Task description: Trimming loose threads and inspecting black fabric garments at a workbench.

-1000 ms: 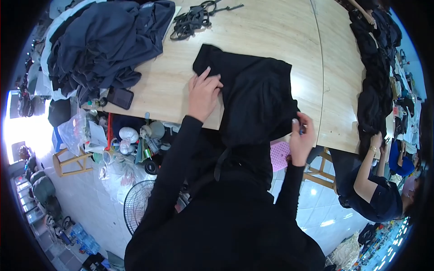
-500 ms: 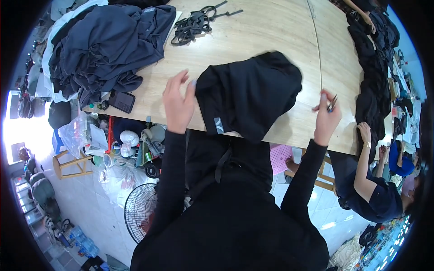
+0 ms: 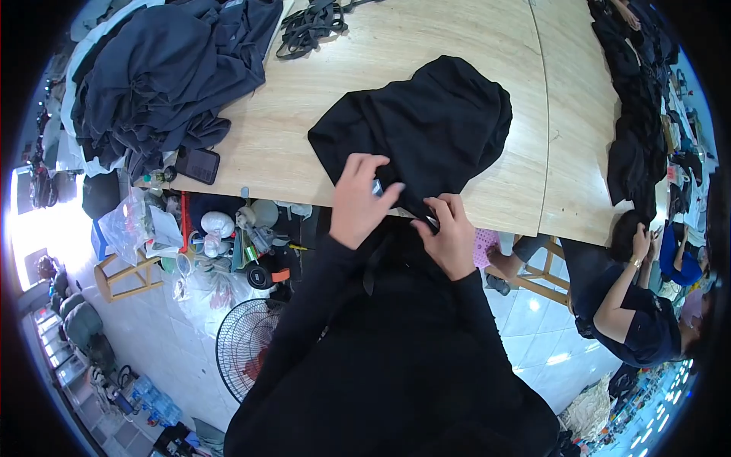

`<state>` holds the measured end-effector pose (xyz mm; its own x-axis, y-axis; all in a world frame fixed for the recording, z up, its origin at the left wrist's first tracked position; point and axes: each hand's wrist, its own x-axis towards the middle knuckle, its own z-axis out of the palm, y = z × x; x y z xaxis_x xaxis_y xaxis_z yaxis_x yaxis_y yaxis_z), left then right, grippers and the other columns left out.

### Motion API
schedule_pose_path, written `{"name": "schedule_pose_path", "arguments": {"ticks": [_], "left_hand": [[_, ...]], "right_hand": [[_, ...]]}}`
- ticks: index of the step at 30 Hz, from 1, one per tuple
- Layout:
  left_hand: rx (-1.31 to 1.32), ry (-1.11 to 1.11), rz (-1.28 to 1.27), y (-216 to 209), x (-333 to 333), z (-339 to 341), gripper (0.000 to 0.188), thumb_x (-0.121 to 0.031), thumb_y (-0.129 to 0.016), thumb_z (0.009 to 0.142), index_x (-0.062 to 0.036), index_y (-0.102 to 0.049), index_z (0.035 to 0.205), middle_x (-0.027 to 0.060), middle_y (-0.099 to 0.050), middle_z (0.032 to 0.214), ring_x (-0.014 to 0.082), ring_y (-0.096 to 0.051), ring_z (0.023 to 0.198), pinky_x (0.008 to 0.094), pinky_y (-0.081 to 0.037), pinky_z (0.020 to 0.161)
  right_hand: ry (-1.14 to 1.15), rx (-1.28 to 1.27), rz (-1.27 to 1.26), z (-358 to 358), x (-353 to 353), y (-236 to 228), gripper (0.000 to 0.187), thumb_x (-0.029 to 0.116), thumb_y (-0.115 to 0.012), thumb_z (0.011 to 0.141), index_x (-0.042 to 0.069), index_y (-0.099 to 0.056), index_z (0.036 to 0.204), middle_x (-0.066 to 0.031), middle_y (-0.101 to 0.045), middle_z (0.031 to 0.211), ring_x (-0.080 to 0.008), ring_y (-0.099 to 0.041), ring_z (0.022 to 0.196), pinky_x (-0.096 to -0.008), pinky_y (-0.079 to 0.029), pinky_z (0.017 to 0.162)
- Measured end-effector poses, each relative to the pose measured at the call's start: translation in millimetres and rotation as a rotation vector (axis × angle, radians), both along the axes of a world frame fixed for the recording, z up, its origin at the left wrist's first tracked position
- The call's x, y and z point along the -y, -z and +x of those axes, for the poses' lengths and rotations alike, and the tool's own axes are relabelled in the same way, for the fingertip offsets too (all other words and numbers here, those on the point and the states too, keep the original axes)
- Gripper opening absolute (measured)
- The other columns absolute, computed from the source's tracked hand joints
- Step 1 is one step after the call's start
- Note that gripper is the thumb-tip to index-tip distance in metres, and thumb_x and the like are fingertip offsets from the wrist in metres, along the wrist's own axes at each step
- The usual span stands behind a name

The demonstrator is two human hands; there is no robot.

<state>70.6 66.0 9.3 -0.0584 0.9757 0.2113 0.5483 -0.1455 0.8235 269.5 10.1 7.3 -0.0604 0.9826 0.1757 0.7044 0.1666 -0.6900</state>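
A black garment (image 3: 426, 122) lies bunched on the wooden table in front of me, its near end reaching the table's edge. My left hand (image 3: 359, 202) is over its lower left part, fingers bent and thumb apart, holding nothing that I can see. A small pale label (image 3: 376, 186) shows beside the fingers. At the garment's near edge my right hand (image 3: 449, 240) is closed, with thumb and fingers drawn together. A glint of the thread snips (image 3: 432, 222) shows between those fingers; the rest of the tool is hidden.
A heap of dark navy garments (image 3: 167, 68) and a phone (image 3: 198, 164) lie on the left. Black straps (image 3: 312, 29) are at the back. To the right, a co-worker (image 3: 628, 320) handles dark cloth (image 3: 636, 167). A fan (image 3: 247, 346) stands below the table's left side.
Both hands have come in toward the garment's near edge, the right one from farther right with the snips. The garment has settled flatter, its left corner spread out to the left.
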Motion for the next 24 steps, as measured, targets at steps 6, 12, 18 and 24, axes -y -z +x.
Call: {"name": "schedule_pose_path", "arguments": {"ticks": [6,12,18,24], "left_hand": [[0.020,-0.076,-0.039,34.3,10.2,-4.1,0.016,-0.002,-0.079,0.085,-0.0044,-0.065,0.092,0.0095,-0.065,0.091,0.0313,-0.068,0.088,0.0437,-0.050,0.082],[-0.117,-0.181,-0.007,38.3,29.4,-20.0,0.019,0.001,-0.078,0.082,-0.0076,-0.064,0.091,0.0079,-0.067,0.089,0.0301,-0.066,0.081,0.0428,-0.049,0.079],[-0.104,-0.139,0.120,13.1,12.7,9.9,0.027,0.001,-0.079,0.078,-0.0045,-0.068,0.102,0.0113,-0.066,0.103,0.0308,-0.067,0.094,0.0426,-0.051,0.088],[-0.133,-0.094,-0.088,43.0,5.1,-10.1,0.031,-0.003,-0.077,0.082,-0.0045,-0.070,0.112,0.0127,-0.067,0.106,0.0335,-0.067,0.100,0.0445,-0.053,0.087]], "right_hand": [[0.130,-0.224,-0.106,33.5,7.2,18.4,0.016,0.001,-0.079,0.092,0.000,-0.072,0.107,-0.0134,-0.070,0.092,-0.0257,-0.071,0.082,-0.0344,-0.055,0.075],[0.588,-0.978,-0.452,49.8,8.0,20.5,0.009,0.010,-0.076,0.104,0.003,-0.071,0.106,0.0009,-0.066,0.087,-0.0095,-0.057,0.079,-0.0259,-0.047,0.075],[0.499,-0.849,-0.377,43.2,2.0,23.8,0.010,0.009,-0.077,0.103,0.002,-0.071,0.105,-0.0007,-0.065,0.092,-0.0097,-0.057,0.087,-0.0260,-0.046,0.083],[0.444,-0.482,-0.215,39.4,9.4,20.2,0.010,0.005,-0.077,0.100,-0.001,-0.070,0.104,-0.0051,-0.069,0.088,-0.0119,-0.060,0.082,-0.0272,-0.048,0.077]]}}
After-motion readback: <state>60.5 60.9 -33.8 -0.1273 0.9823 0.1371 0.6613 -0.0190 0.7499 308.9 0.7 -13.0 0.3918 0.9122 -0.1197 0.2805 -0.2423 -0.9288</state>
